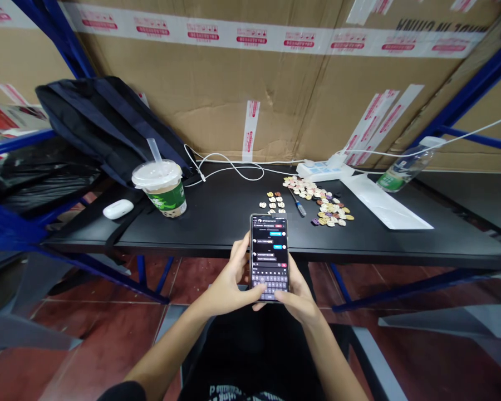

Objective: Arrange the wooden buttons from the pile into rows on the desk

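Note:
A smartphone [269, 259] is held upright in both hands in front of the desk's near edge, its screen lit with a chat and an on-screen keyboard. My left hand [234, 281] grips its left side, with the thumb over the lower keys. On the other side, my right hand [298, 292] is closed round the lower right edge, its thumb also on the keyboard. Just beyond the phone lie several small button-like pieces [274, 199] in short rows. To their right, a larger heap of similar pieces [334, 211] spreads beside a small screwdriver [298, 204].
On the black desk [217, 223] stand a lidded drink cup [166, 195] with a straw and a white earphone case [118, 209]. A backpack [112, 122] leans behind. Rightward are a power strip [323, 170], a white paper strip [386, 203] and a tilted plastic bottle [407, 167]. White cables cross the back.

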The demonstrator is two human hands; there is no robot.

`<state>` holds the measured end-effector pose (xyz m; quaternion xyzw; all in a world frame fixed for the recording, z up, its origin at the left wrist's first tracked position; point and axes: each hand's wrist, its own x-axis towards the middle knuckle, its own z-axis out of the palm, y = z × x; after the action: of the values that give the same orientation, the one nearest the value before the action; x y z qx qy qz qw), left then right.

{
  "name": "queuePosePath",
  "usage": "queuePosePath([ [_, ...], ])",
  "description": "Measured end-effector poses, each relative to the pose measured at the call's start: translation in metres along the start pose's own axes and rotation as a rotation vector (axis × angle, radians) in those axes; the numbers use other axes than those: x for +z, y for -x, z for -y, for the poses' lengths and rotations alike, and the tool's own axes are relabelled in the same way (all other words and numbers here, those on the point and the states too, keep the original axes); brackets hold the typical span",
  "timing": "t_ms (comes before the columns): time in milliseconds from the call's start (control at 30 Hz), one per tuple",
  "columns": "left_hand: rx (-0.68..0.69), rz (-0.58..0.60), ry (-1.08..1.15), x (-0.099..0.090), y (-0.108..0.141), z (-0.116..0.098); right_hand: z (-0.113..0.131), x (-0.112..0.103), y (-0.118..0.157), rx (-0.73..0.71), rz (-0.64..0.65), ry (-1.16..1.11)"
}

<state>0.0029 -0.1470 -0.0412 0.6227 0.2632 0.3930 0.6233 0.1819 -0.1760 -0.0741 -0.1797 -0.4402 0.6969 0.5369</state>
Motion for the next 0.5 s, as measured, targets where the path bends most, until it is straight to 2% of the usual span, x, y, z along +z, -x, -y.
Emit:
queuePosePath([
  [100,0.022,0.043,0.016,-0.0039,0.0007,0.0018,0.0003,-0.0012,-0.0001,0.011,-0.008,-0.012],
  [300,0.043,0.055,0.026,-0.0089,0.002,0.0043,0.0022,-0.0039,0.0003,0.035,-0.004,-0.03],
  [500,0.044,-0.019,0.112,-0.0077,-0.001,0.0075,0.0029,-0.0046,-0.0006,0.031,0.009,-0.04],
])
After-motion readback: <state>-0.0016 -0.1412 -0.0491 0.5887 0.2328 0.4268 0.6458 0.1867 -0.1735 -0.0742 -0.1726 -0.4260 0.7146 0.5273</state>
